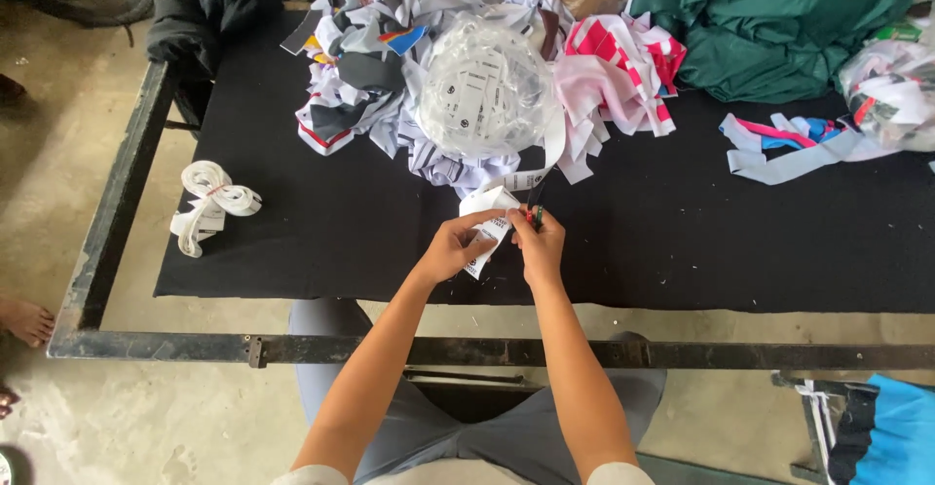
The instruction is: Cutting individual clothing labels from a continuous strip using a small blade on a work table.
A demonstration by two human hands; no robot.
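Over the front of a black cloth-covered table (292, 222), my left hand (456, 247) pinches a white printed label strip (489, 214) from the left. My right hand (539, 242) grips a small tool with a red and green handle (536, 216), held against the same strip. The strip runs up to a clear plastic bag (482, 86) stuffed with coiled white label tape. Both hands hover just above the table, close together.
A pile of fabric strips (360, 76) in white, grey, pink and blue lies behind the bag. Green cloth (779, 18) sits at the back right. A bundle of white tape (209, 203) hangs off the left edge. A metal frame (487, 352) borders the table. Someone's bare foot (24, 319) is at left.
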